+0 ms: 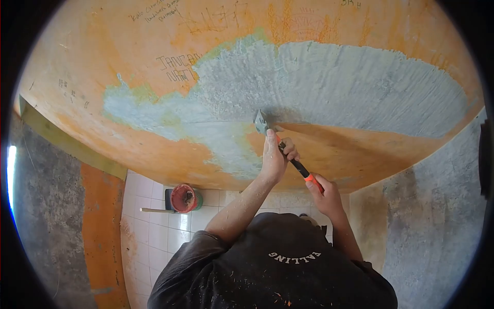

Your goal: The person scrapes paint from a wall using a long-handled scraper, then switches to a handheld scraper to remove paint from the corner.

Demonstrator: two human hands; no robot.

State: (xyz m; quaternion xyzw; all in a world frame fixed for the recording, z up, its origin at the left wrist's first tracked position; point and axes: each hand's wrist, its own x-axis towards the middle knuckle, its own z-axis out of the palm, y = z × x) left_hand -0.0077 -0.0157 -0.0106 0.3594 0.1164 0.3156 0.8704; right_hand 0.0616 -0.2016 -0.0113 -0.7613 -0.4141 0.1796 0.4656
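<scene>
A scraper tool with a black and orange handle has its metal head pressed against an orange painted wall. My left hand grips the handle just behind the head. My right hand holds the orange end of the handle, lower and to the right. Around the head, the orange paint is scraped off to a large grey-green patch. My black shirt fills the bottom of the view.
A red bucket stands on the white tiled floor at the foot of the wall, with a stick lying beside it. Bare grey walls close in on both sides. Handwriting marks the orange wall's upper left.
</scene>
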